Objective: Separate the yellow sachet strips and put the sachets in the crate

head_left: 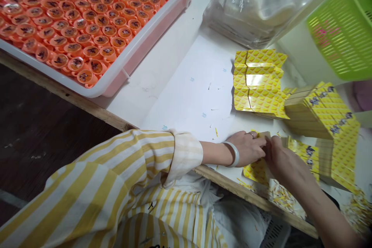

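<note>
Near the front edge of the table, my left hand (242,148), with a ring and a pale bangle, has its fingers closed on a yellow printed cardboard box blank (257,171). My right hand (286,162) meets it from the right, its thumb and fingers pinching the same card where a plain greyish side shows. Parts of the blank are hidden under both hands. Just beyond them lie several unfolded yellow box blanks (258,81) with creases and a white window area. To the right are stacks of yellow printed card (343,131), some standing on edge.
A white plastic tray (116,73) full of orange cups (93,50) fills the far left. A clear plastic bag (250,11) and a green slotted basket (343,27) stand at the back right. Yellow and white paper scraps (283,197) lie near the wooden table edge (226,182).
</note>
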Tool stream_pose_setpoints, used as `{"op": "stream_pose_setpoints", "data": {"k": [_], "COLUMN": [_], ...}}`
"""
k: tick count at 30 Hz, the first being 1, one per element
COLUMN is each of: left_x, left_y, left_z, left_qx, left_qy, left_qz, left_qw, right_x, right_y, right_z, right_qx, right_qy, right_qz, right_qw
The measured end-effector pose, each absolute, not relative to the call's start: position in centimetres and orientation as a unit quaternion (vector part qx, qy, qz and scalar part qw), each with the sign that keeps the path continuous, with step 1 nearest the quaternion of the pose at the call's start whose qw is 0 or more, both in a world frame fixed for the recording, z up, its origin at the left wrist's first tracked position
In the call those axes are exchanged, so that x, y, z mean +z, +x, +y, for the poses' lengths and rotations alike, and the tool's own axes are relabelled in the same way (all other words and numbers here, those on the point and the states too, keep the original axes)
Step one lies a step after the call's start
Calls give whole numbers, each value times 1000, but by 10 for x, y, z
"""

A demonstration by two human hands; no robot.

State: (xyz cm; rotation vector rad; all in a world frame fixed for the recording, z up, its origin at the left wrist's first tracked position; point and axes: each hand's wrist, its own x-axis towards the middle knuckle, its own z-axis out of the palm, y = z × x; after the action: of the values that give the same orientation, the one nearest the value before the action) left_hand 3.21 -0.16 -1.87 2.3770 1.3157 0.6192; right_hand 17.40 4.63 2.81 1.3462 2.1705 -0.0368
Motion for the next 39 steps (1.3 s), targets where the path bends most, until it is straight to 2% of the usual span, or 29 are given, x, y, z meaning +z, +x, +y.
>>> {"op": "stream_pose_setpoints", "data": {"k": [5, 9, 12, 16, 17, 19, 23, 26, 30, 36, 39], "left_x": [-15, -19, -20, -19, -18, -19, -23, -24, -23, -25, -23], "left_y": [25, 19, 18, 18, 18, 20, 24, 25, 26, 29, 28], "left_z": [1, 12, 17, 13, 12, 9, 6, 5, 1, -4, -3], "left_qx": [277, 260, 241, 242, 243, 246, 255, 254, 248, 219, 211], "left_qy": [829, 864, 876, 876, 878, 882, 885, 889, 898, 897, 894], "left_qz": [453, 379, 357, 365, 361, 352, 346, 343, 332, 343, 354], "left_qw": [176, 207, 216, 204, 200, 192, 179, 164, 147, 170, 176], "right_x": [30, 32, 33, 21, 17, 10, 6, 9, 12, 8, 9], "right_y": [158, 151, 161, 191, 197, 205, 202, 195, 190, 188, 186], "right_z": [33, 27, 12, -20, -27, -38, -49, -53, -59, -64, -65], "right_qx": [2, -32, -108, -293, -330, -373, -313, -231, -143, -107, -55], "right_qy": [560, 622, 657, 645, 650, 673, 721, 742, 672, 597, 604], "right_qz": [780, 750, 742, 672, 630, 557, 545, 585, 718, 790, 794], "right_qw": [279, 223, 79, -216, -265, -314, -291, -233, -112, -88, -38]}}
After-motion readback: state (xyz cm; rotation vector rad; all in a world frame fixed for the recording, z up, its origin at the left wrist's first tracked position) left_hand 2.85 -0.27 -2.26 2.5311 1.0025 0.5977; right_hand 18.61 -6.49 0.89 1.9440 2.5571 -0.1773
